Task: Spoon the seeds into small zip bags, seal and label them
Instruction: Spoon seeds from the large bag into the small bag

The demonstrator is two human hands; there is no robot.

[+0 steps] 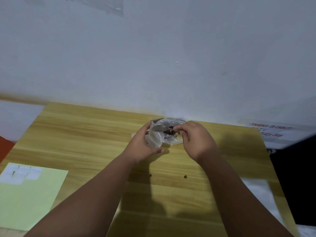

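1. Paper, a pale green sheet, is laid at the near left of the bench, and white labels are stuck at its far left corner.
2. Two stray seeds are seen on the bare wood between the forearms, well apart from the sheet.
3. A small zip bag of clear plastic is held by the left grip, whose fingers and thumb are curled round its sides. Whether the bag touches the bench cannot be told.
4. A metal spoon is pinched by its handle in the right grip, with thumb and fingertips closed on it. Its bowl is placed at the mouth of the small bag.
5. Just behind, against the wall, a larger clear bag is seen with dark seeds in it.
6. At the far right, a note in red handwriting is seen beside a black object.
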